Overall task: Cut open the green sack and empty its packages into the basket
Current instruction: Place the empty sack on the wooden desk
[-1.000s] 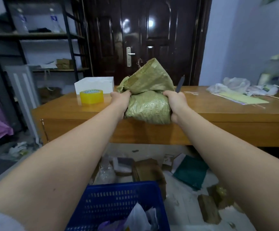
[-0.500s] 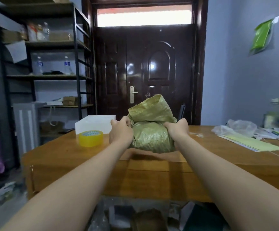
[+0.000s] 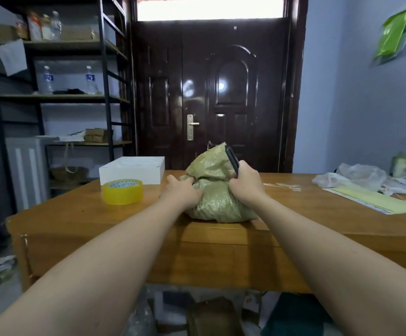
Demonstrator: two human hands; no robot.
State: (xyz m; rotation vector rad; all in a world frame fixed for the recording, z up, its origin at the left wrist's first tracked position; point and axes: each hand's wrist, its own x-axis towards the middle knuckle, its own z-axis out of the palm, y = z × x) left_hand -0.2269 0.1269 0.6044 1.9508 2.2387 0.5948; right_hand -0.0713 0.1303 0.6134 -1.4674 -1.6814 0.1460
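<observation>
Resting on the wooden counter (image 3: 294,214) in front of me, the crumpled green woven plastic sack (image 3: 215,190) is sitting between both of my hands. I am gripping its left side with my left hand (image 3: 182,192), fingers closed into the folds. My right hand (image 3: 244,181) is pressing against the sack's right side while clasping a dark slim knife (image 3: 232,158), which is pointing up along the sack's bunched top. A yellow tape roll (image 3: 122,191) and a white flat box (image 3: 132,169) are lying to the left, apart from the sack.

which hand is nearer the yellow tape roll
Left. The left hand grips the sack's near side, just right of the tape roll; the right hand is beyond the sack.
</observation>
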